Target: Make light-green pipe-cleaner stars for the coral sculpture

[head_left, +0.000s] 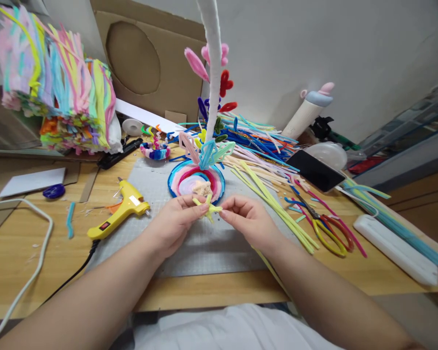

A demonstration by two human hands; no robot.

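Observation:
Between my two hands is a small pale-yellow pipe cleaner shape (pixel 210 209) with several pointed arms, like a star. My left hand (pixel 178 218) pinches its left side between thumb and fingers. On the other side, my right hand (pixel 250 221) pinches the tip of its right arm. Just behind the hands sits a round base of coiled pipe cleaners (pixel 175 182) in blue, pink and white. A white fuzzy stem (pixel 214 73) rises behind it, with pink, red, purple and green loops around it. Pastel folded pipe cleaner shapes (pixel 206 154) stand at the stem's foot.
A yellow hot glue gun (pixel 122 209) lies at left on the table. Loose yellow pipe cleaners (pixel 277 209), scissors (pixel 328 231), a phone (pixel 314 170) and a white power strip (pixel 396 248) lie at right. Bundled pipe cleaners (pixel 65 87) and a cardboard sheet (pixel 175 48) stand behind.

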